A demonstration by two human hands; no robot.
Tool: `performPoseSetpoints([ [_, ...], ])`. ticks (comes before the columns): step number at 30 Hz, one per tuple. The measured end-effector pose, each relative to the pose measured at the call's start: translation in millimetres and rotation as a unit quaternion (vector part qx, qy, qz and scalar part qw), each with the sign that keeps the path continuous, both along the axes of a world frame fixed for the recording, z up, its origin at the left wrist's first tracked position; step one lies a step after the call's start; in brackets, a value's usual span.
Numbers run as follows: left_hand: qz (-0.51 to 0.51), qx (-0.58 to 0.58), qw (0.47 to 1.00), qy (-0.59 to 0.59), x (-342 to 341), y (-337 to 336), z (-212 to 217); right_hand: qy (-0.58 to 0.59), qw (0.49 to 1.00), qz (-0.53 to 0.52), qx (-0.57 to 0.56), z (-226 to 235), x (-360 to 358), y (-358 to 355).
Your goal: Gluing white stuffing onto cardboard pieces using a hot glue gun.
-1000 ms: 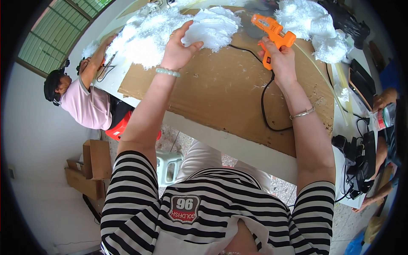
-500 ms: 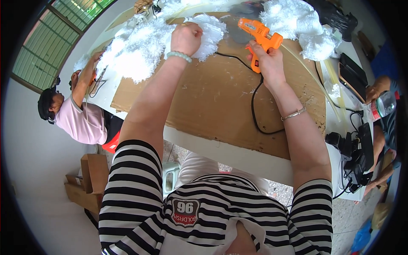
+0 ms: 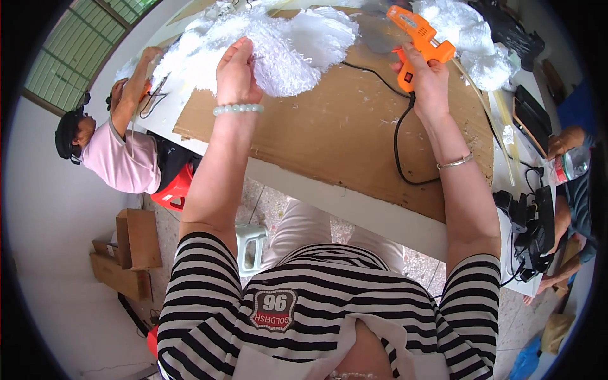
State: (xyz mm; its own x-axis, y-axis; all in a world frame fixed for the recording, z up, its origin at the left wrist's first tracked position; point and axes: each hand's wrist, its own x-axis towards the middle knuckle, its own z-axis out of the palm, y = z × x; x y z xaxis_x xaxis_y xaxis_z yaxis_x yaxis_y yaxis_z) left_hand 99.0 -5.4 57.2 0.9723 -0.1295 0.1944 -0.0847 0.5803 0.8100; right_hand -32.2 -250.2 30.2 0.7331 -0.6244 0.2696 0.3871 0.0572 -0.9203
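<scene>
My left hand [image 3: 238, 71] is closed at the near edge of a white shaggy, fringed piece [image 3: 288, 68], its fingers gripping that edge. The thumb is partly hidden. In my right hand [image 3: 428, 79] is an orange hot glue gun [image 3: 415, 28], with its nozzle pointing away to the upper left and apart from the white piece. A pale glue stick [image 3: 467, 77] sticks out of the gun's back, and a black cord [image 3: 396, 147] hangs from the handle and loops across the cardboard [image 3: 329, 133].
More white fluffy material [image 3: 196, 60] lies at the far left, with another heap [image 3: 487, 66] at the far right. Black adapters and cables [image 3: 532, 221] crowd the table's right end. One person [image 3: 120, 158] sits at left; another person's hand [image 3: 563, 142] is at right.
My left hand has moved left and nearer, turning over, and the fringed piece now spreads out beside it. My right hand and the glue gun have shifted right and slightly farther away.
</scene>
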Motion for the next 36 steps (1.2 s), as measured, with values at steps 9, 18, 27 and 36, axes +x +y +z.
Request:
performPoseSetpoints([
  [9,0.096,-0.001,0.992,-0.078,-40,30,-2,-0.079,0.995,0.027,-0.046,52,-40,22],
  [18,-0.186,0.376,0.780,-0.464,-136,-32,-39,-0.104,0.985,-0.044,-0.129,67,-113,-10],
  [27,-0.144,0.493,0.737,-0.440,-103,-11,-28,0.000,0.995,-0.025,-0.097,18,-144,-20],
  [36,-0.175,0.475,0.625,-0.594,-117,-31,-41,0.053,0.998,0.037,-0.017,-10,-142,-16],
])
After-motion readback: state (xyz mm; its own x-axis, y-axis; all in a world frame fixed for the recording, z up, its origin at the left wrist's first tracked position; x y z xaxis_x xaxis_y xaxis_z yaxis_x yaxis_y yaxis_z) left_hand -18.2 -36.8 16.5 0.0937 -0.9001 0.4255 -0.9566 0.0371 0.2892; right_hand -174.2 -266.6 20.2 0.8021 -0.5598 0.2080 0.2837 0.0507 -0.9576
